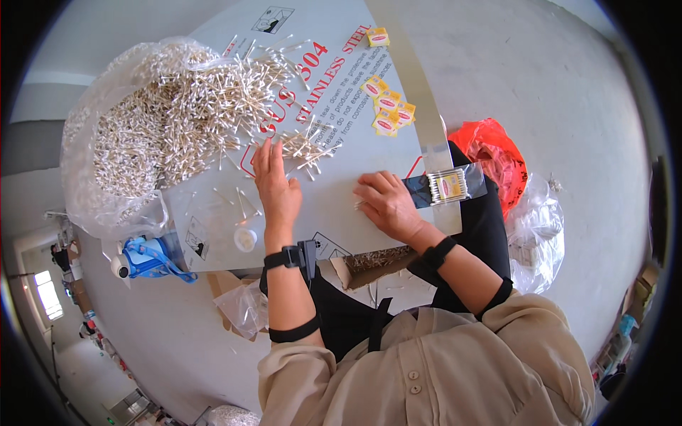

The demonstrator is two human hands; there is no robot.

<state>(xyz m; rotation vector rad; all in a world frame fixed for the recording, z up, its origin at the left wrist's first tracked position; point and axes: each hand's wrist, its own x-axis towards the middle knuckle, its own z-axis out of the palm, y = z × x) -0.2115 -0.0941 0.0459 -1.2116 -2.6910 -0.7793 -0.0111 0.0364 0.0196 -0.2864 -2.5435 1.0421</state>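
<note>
My left hand [277,188] lies on the printed grey sheet of the tabletop [312,213], fingers stretched out, beside a small loose pile of cotton swabs [305,150]. To its right, my right hand [389,206] is closed with curled fingers; small white tips, apparently of cotton swabs, show at the fingertips. Just beyond the right wrist, a clear pack of cotton swabs [462,186] with a yellow and white label lies at the table's right edge, partly over a dark strip [418,190]. A large heap of cotton swabs [185,117] spills from a clear plastic bag [78,153] at the left.
Several yellow and white label cards [389,110] lie at the far right, with another small stack [378,37] beyond. A round white container [245,239] stands near my left wrist. A blue bottle [145,257] is at the left edge. Red [494,160] and clear bags [536,238] are at the right.
</note>
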